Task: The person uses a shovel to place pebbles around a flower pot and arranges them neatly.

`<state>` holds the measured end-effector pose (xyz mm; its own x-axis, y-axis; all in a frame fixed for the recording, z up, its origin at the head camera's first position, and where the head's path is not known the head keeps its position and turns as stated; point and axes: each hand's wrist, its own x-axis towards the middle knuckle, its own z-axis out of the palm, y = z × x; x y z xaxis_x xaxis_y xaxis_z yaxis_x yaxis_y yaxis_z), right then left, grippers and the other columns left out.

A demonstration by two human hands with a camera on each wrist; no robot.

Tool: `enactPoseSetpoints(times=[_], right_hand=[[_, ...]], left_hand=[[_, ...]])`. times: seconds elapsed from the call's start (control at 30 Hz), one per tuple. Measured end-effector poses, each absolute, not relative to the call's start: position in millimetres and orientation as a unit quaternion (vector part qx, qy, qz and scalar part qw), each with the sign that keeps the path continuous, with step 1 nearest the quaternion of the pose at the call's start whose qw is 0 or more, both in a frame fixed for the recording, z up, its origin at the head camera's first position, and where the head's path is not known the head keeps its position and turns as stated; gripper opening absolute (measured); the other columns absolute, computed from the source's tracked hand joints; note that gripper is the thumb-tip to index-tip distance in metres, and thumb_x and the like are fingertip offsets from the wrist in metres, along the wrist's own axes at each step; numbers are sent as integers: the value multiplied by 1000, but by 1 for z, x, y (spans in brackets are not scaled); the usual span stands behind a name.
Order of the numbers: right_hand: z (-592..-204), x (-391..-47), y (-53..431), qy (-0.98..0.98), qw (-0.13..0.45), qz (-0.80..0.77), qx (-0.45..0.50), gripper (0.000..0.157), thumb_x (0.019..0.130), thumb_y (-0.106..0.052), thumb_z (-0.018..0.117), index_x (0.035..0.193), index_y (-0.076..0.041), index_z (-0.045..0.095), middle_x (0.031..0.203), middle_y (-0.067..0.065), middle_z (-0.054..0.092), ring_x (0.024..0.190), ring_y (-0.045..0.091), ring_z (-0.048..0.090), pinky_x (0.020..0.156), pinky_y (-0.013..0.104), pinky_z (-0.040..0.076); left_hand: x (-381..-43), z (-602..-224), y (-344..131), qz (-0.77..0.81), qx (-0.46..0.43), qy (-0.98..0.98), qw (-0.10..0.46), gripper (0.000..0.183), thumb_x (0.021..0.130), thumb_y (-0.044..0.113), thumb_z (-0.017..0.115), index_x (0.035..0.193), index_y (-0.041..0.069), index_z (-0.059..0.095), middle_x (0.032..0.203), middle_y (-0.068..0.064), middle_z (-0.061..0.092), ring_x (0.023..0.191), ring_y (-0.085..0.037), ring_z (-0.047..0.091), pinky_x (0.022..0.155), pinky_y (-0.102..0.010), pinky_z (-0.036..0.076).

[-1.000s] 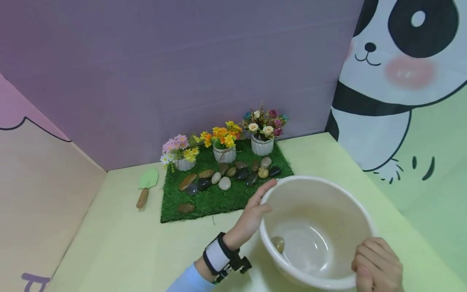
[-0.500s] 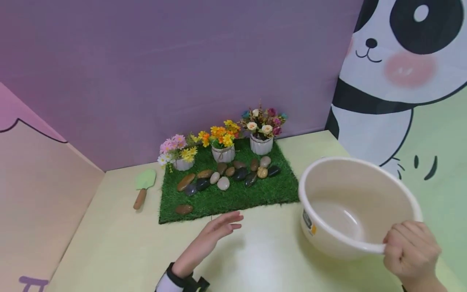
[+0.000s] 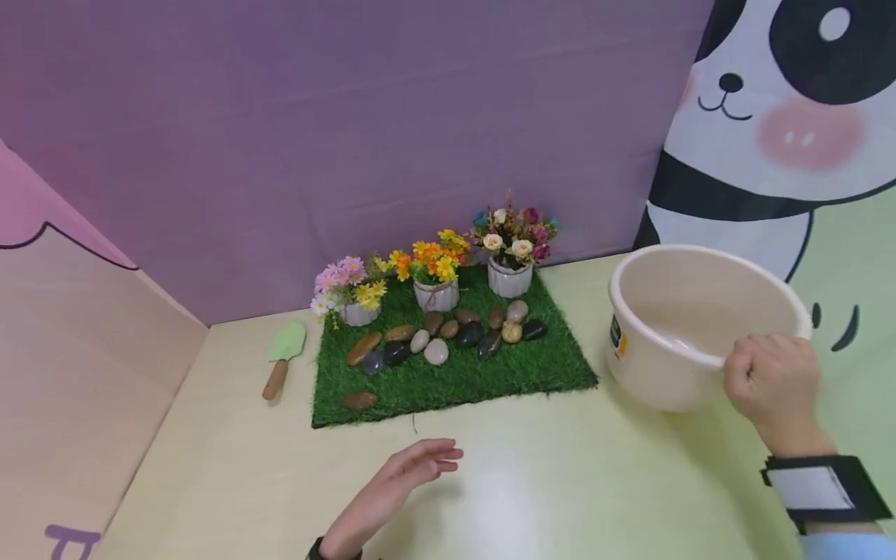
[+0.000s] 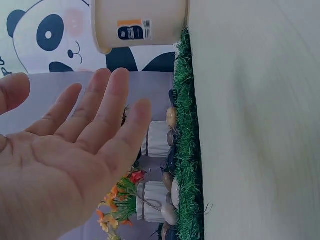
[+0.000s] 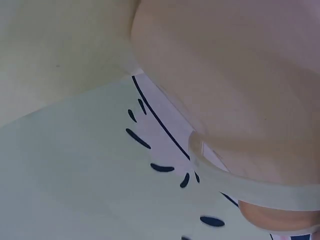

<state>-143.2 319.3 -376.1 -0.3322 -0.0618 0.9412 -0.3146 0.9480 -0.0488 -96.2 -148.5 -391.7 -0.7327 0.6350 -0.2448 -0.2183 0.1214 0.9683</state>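
Observation:
At the right of the head view, my right hand point(image 3: 777, 389) grips the near rim of a cream plastic basin point(image 3: 658, 377), fingers curled over the edge. The basin bears a dark and orange label; its floor is mostly hidden behind the near wall. In the right wrist view the basin's wall point(image 5: 235, 95) fills much of the upper right. My left hand point(image 3: 392, 486) is held over the table in front of the grass mat point(image 3: 462, 385), fingers extended and nothing in them. The left wrist view shows its bare palm point(image 4: 55, 165), with the basin point(image 4: 160, 30) beyond.
On the mat lie several smooth stones point(image 3: 436, 351), brown, black and white. Behind them stand three white pots with pink point(image 3: 358, 313), orange point(image 3: 436, 295) and mixed flowers point(image 3: 509, 280). A green-bladed trowel point(image 3: 276, 377) lies left of the mat. Printed cloth walls point(image 3: 392, 140) close the back and sides.
My left hand has let go of the basin and drawn back to the left. My right hand has carried the basin to the right and away from me, past the mat's right end.

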Motion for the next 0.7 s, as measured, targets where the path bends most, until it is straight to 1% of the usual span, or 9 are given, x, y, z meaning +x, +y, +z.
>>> enactPoseSetpoints(times=[0.07, 0.17, 0.3, 0.37, 0.5, 0.6, 0.67, 0.7], right_hand=[[-374, -157, 324, -834, 532, 95, 109, 41, 81, -21, 28, 43, -7, 31, 39, 6, 29, 40, 23, 25, 47, 38, 22], [-375, -177, 328, -853, 505, 90, 90, 41, 80, -21, 28, 43, -5, 34, 39, 7, 32, 41, 24, 29, 48, 39, 24], [-377, -200, 331, -861, 495, 97, 65, 41, 79, -21, 29, 43, -3, 37, 40, 10, 35, 43, 30, 33, 50, 44, 25], [-379, -212, 332, -861, 494, 101, 61, 41, 79, -21, 30, 43, -2, 36, 40, 12, 35, 44, 34, 34, 50, 46, 26], [-379, -233, 333, -873, 473, 108, 46, 42, 80, -20, 31, 42, -2, 35, 41, 16, 37, 45, 39, 37, 52, 49, 26], [-376, -239, 338, -887, 446, 114, 26, 42, 81, -18, 33, 44, 0, 38, 43, 18, 40, 48, 40, 38, 54, 50, 27], [-374, -238, 340, -887, 445, 124, 15, 40, 81, -17, 35, 45, 1, 41, 45, 19, 41, 49, 41, 39, 54, 51, 26], [-373, -236, 338, -882, 452, 135, 5, 38, 81, -16, 36, 49, 4, 45, 50, 21, 45, 54, 42, 41, 57, 53, 27]], left_hand=[[-97, -393, -147, 645, 158, 671, 328, 49, 97, 30, 38, 138, 3, 35, 138, -23, 40, 126, -35, 41, 106, -50, 27], [-96, -396, -146, 644, 159, 675, 323, 49, 97, 30, 38, 137, 1, 35, 137, -23, 41, 125, -33, 43, 105, -51, 27], [-93, -402, -147, 641, 160, 682, 315, 50, 98, 28, 36, 137, -2, 34, 137, -23, 42, 124, -33, 44, 105, -52, 27], [-91, -404, -147, 643, 153, 683, 311, 50, 98, 29, 35, 137, -2, 33, 137, -22, 42, 124, -33, 44, 105, -52, 27], [-88, -406, -148, 647, 142, 684, 306, 51, 98, 29, 35, 137, -3, 33, 136, -23, 42, 123, -33, 45, 104, -51, 29], [-88, -408, -147, 649, 144, 683, 303, 50, 98, 27, 35, 137, -4, 32, 136, -23, 43, 124, -34, 43, 104, -50, 29], [-88, -409, -145, 642, 143, 698, 285, 51, 98, 27, 36, 138, -4, 30, 137, -23, 41, 127, -36, 39, 104, -51, 30], [-90, -410, -145, 633, 139, 712, 271, 52, 98, 28, 37, 139, -3, 30, 138, -22, 40, 129, -37, 36, 105, -51, 29]])
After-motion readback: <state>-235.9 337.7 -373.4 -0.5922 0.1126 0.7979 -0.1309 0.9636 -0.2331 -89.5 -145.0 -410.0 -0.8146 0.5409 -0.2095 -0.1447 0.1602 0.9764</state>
